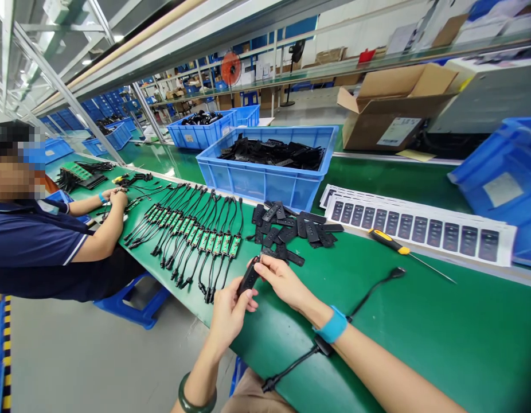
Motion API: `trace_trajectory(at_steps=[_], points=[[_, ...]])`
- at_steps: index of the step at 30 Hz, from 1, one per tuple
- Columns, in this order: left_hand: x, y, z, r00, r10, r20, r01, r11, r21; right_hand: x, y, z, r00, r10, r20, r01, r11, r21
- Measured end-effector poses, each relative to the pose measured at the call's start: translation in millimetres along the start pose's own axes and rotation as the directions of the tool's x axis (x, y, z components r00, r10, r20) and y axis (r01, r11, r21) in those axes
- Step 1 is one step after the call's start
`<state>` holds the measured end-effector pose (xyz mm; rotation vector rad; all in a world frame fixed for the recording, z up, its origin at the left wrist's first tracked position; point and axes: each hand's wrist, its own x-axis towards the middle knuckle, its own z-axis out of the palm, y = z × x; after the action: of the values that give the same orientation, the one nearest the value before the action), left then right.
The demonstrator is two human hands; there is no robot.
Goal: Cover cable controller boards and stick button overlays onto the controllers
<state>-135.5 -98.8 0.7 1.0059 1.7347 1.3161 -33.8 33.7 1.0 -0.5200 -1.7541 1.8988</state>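
Both of my hands hold one small black plastic casing (pixel 249 277) over the near edge of the green table (pixel 420 338). My left hand (pixel 229 312) grips its lower end, fingers curled round it. My right hand (pixel 282 281) pinches its upper end and wears a blue wrist strap (pixel 333 327). Just beyond lies a loose pile of black casing halves (pixel 291 229). To their left, a row of green circuit boards with black cables (pixel 192 235) lies side by side. A black cable (pixel 355 312) runs under my right forearm.
A blue crate of black parts (pixel 269 163) stands behind the pile. Sheets of printed labels (pixel 420 226) and a yellow-handled screwdriver (pixel 403 250) lie at right. A blue bin (pixel 506 183) and a cardboard box (pixel 390 109) stand farther right. A co-worker's hands (pixel 114 198) work at left.
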Motion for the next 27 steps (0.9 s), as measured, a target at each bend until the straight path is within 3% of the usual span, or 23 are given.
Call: trace_trajectory(at_steps=[3, 6, 9, 12, 14, 16, 18, 21, 23, 25, 27], points=[[-1.8, 10.7, -8.7, 0.998, 0.050, 0.037, -0.050, 0.999, 0.000, 2.0, -22.9, -4.4, 0.993, -0.111, -0.032, 0.115, 0.983, 0.144], [-6.2, 25.2, -8.3, 0.990, 0.084, 0.112, -0.091, 0.994, 0.059, -1.2, -61.9, -25.2, 0.958, -0.210, -0.194, 0.259, 0.923, 0.284], [-10.7, 33.8, 6.8, 0.981, 0.024, 0.191, -0.052, 0.989, 0.139, -13.4, -90.8, -60.7, 0.920, -0.178, -0.348, 0.245, 0.957, 0.156], [-11.7, 32.2, 34.3, 0.962, -0.047, 0.269, -0.009, 0.979, 0.201, -31.2, -86.2, -104.4, 0.842, -0.179, -0.509, 0.094, 0.978, -0.188], [-10.8, 28.4, 54.5, 0.952, -0.030, 0.304, -0.075, 0.942, 0.327, -43.6, -67.8, -133.4, 0.794, -0.178, -0.582, -0.099, 0.905, -0.413], [-10.1, 26.2, 71.7, 0.944, -0.003, 0.330, -0.181, 0.832, 0.525, -55.0, -47.0, -156.6, 0.789, -0.123, -0.602, -0.351, 0.715, -0.605], [-9.4, 27.1, 82.0, 0.931, 0.008, 0.364, -0.278, 0.664, 0.695, -63.8, -31.6, -169.0, 0.781, -0.062, -0.621, -0.515, 0.497, -0.698], [-2.7, 32.3, 78.7, 0.923, 0.028, 0.383, -0.341, 0.518, 0.784, -65.9, -23.8, -162.5, 0.785, -0.125, -0.607, -0.558, 0.282, -0.780], [9.8, 35.7, 64.4, 0.949, 0.064, 0.309, -0.301, 0.475, 0.827, -57.3, -25.4, -145.0, 0.856, -0.170, -0.489, -0.466, 0.160, -0.870], [28.7, 37.1, 44.5, 0.981, 0.099, 0.166, -0.192, 0.401, 0.896, -41.8, -27.7, -122.9, 0.946, -0.130, -0.298, -0.278, 0.155, -0.948], [49.9, 36.0, 24.0, 0.991, 0.132, 0.019, -0.062, 0.324, 0.944, -22.6, -27.8, -100.7, 0.988, -0.076, -0.134, -0.112, 0.242, -0.964]])
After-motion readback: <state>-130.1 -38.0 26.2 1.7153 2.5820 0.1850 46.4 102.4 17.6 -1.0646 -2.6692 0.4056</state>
